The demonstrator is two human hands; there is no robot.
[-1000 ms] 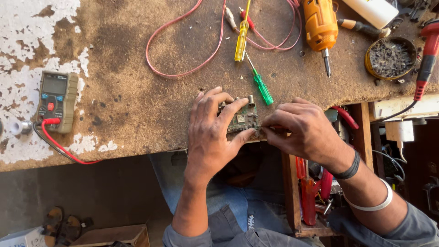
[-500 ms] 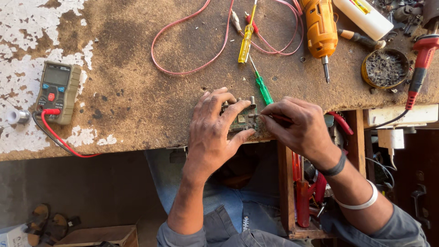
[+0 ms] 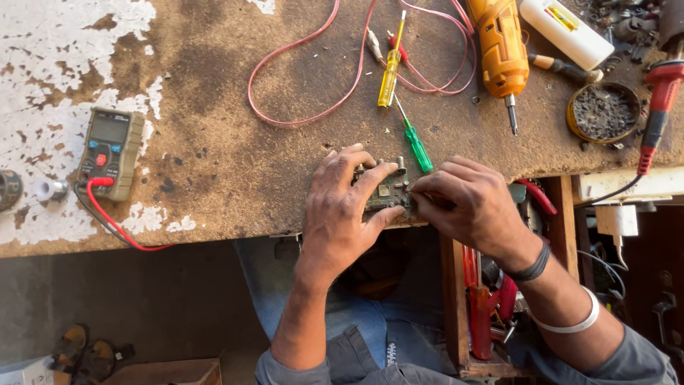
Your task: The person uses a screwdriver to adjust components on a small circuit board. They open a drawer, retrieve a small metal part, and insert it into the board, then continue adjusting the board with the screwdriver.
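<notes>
A small green circuit board (image 3: 385,192) with metal parts lies at the near edge of the worn brown workbench (image 3: 214,164). My left hand (image 3: 347,214) grips the board from its left side, fingers curled over the top and thumb underneath. My right hand (image 3: 472,207) presses against the board's right edge with its fingers pinched together; what they pinch is hidden. A green-handled screwdriver (image 3: 416,145) lies just beyond the board, between my two hands.
A multimeter (image 3: 110,152) with a red lead (image 3: 121,229) sits at the left. Behind lie a yellow tester screwdriver (image 3: 390,71), looped pink wire (image 3: 299,64), an orange power drill (image 3: 501,46), a round tin of small parts (image 3: 603,112) and a red-handled tool (image 3: 659,103). Red-handled pliers (image 3: 484,299) hang below right.
Both hands stay on the board. The right hand's fingers have closed in tighter on the board's right edge. The view has shifted slightly.
</notes>
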